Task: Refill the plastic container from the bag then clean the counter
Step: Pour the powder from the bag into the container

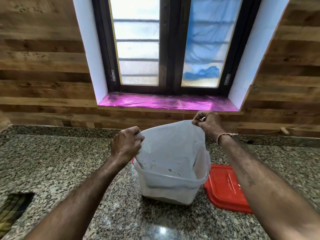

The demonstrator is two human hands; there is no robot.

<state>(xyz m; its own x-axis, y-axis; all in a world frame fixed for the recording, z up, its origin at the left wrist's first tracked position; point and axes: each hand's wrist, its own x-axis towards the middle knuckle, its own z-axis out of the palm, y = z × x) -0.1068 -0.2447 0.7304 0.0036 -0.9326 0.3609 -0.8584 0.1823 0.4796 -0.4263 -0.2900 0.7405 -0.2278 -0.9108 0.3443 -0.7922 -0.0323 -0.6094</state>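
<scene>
- Nearest: speckled granite counter (57, 163), running from the near edge to the wooden wall; a dark cloth-like patch (15, 207) at the near left, too blurred to identify.
- Near the middle of the counter: clear plastic container (170, 186), upright, open mouth facing up, standing between the two forearms and below both hands.
- Just right of the container, flat on the counter: red lid (225, 187), its near left corner close to the container's base; touching or not, cannot tell.
- Hanging into the container's mouth: whitish see-through bag (171, 149), long axis roughly vertical, leaning slightly, lower end inside the container, upper edge stretched wide between the hands and rising toward the far right. Open end or closed end down, cannot tell; a few dark flecks clinging to the plastic.
- Above and left of the container: left hand (125, 144), fingers curled and pressed together, pinching the bag's upper left corner.
- Farther and higher, above the container's far right: right hand (207, 122), thumb and fingertips closed tight on the bag's upper right corner; a thin thread band (223, 135) on that wrist.
- Bag lying between and below the hands, container directly under it.
- Beyond: wood-plank wall (43, 66); a window sill (166, 103) covered in shiny pink film; farthest, a dark-framed window (170, 44) with frosted panes.
</scene>
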